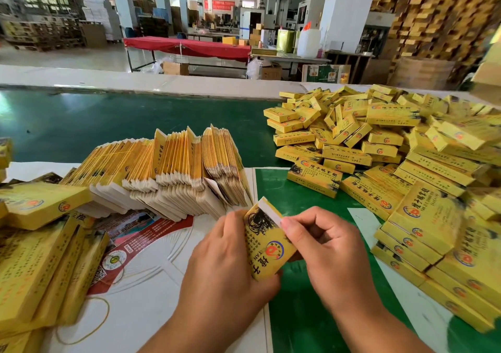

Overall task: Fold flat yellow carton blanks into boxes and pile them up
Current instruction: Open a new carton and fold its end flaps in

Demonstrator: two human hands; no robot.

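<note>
Between both hands: carton [267,244] | left grip [225,255], right grip [322,247] grasp it | flap possibly unfolded

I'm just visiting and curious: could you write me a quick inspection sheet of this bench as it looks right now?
Surface: green mat with white sheets over it.
Job's things: carton in hand, part folded; flat blanks stacked on edge; folded boxes heaped at right.
Clutter: printed leaflet; rubber band; more yellow cartons at left.
Grippers: left hand and right hand both grip the carton.
Cables: nothing seen.
Surroundings: factory floor, red-covered table, stacked cartons.
</note>
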